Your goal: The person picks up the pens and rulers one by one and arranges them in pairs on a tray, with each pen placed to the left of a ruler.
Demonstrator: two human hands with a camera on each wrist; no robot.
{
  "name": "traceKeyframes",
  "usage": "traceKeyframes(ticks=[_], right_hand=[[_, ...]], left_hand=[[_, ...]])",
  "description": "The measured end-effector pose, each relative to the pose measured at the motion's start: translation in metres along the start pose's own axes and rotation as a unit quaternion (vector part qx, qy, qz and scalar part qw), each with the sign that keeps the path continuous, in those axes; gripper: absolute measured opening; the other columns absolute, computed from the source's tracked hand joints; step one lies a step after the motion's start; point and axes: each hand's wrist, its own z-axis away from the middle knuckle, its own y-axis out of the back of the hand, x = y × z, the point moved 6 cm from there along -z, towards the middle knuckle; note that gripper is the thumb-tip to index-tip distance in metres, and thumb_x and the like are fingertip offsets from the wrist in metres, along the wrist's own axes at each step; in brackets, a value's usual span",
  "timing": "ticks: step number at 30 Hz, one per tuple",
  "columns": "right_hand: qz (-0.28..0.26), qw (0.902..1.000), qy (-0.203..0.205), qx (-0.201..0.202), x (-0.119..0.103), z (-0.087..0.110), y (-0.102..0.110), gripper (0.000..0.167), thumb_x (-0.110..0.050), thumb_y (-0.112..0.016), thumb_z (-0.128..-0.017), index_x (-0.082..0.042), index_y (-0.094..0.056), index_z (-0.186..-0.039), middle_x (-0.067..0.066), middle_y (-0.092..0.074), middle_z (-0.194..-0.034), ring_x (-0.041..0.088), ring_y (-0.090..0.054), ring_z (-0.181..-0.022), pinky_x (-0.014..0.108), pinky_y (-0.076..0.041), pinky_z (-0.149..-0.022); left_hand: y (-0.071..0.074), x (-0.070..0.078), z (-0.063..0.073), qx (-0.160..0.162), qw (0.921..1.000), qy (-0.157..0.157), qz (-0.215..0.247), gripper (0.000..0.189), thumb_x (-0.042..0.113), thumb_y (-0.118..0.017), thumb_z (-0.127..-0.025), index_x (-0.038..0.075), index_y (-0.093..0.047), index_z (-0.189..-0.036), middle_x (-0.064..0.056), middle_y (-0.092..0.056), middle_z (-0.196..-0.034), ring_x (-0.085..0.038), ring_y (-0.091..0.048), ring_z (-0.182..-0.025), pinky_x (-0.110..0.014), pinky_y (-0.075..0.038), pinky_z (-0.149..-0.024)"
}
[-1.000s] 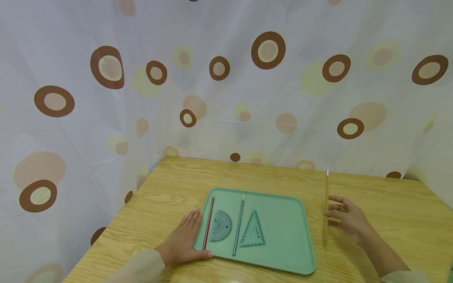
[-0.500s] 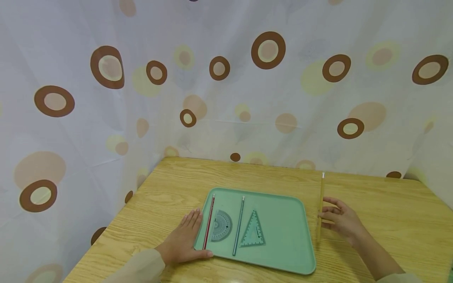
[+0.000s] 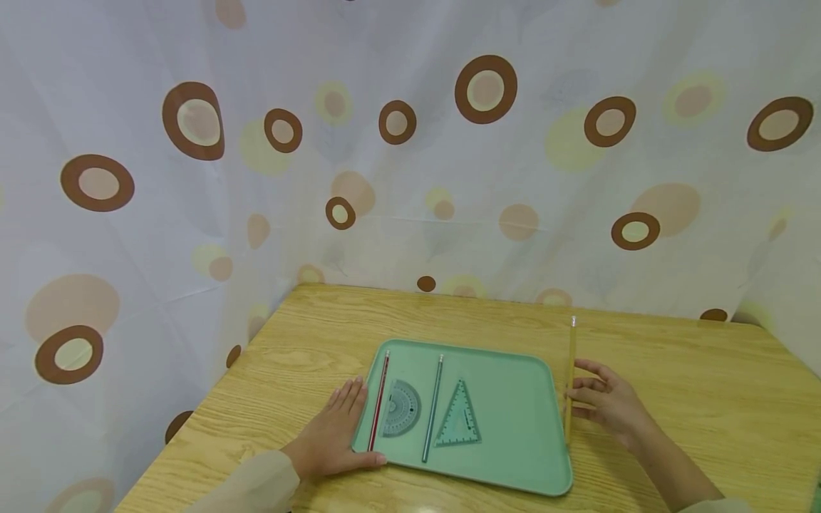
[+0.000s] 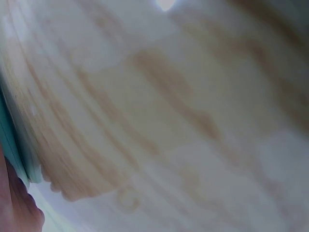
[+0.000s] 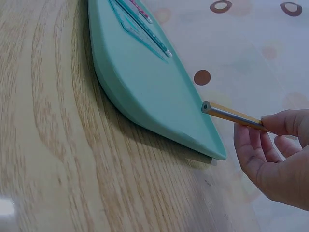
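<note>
Between thumb and fingertips my right hand (image 3: 606, 402) pinches a yellow pencil (image 3: 571, 353), held near the right rim of a mint-green tray (image 3: 519, 420). Its white-tipped end points toward the back. In the right wrist view the pencil's bare, flat end (image 5: 206, 107) faces the camera, over the tray's rim. My left hand (image 3: 330, 434) rests with straight fingers along the tray's left edge, thumb at the front left corner. On the tray, from left to right, lie a red pencil (image 3: 379, 399), a clear protractor (image 3: 402, 410), a dark green pencil (image 3: 432, 406) and a clear set square (image 3: 463, 405).
The tray sits on a wood-grain table (image 3: 693, 377). Behind and beside the table hangs a pale curtain (image 3: 398, 64) with brown and beige circles. The left wrist view shows mostly blurred wood grain, with the tray's edge (image 4: 12, 135) at far left.
My right hand has moved left with the yellow pencil, from over the table to the tray's right rim. The left hand and the things on the tray have stayed put.
</note>
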Motion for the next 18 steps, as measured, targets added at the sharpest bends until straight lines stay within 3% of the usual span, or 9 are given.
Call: traceKeyframes(ticks=[10,16,18], right_hand=[[-0.003,0.9999,0.007,-0.01,-0.001,0.002,-0.011,0.047,-0.001,-0.059,-0.086,-0.013,-0.039,-0.127,-0.008,-0.054,-0.088,0.006,-0.061,-0.081,0.024,-0.054,-0.074],[-0.01,0.9989,-0.025,-0.038,0.002,0.005,-0.019,0.054,-0.002,-0.059,-0.087,-0.005,-0.034,-0.134,-0.006,-0.055,-0.09,0.007,-0.062,-0.08,0.025,-0.054,-0.074],[-0.019,0.9981,-0.039,-0.045,0.004,0.005,-0.021,0.052,-0.003,-0.06,-0.087,-0.008,-0.036,-0.133,-0.007,-0.055,-0.09,0.007,-0.062,-0.08,0.024,-0.054,-0.074]], left_hand=[[0.003,0.003,0.001,-0.01,0.9999,0.003,0.0,0.108,0.07,-0.049,-0.079,-0.01,-0.018,-0.144,-0.029,-0.015,-0.151,-0.04,-0.016,-0.141,-0.049,-0.02,-0.115],[0.001,0.001,0.0,-0.009,0.9999,0.003,0.002,0.108,0.07,-0.05,-0.079,-0.01,-0.018,-0.144,-0.029,-0.015,-0.151,-0.04,-0.016,-0.141,-0.049,-0.019,-0.115],[0.0,0.0,0.0,-0.008,1.0,0.004,0.0,0.108,0.071,-0.05,-0.079,-0.009,-0.018,-0.144,-0.028,-0.015,-0.151,-0.04,-0.015,-0.141,-0.049,-0.019,-0.115]])
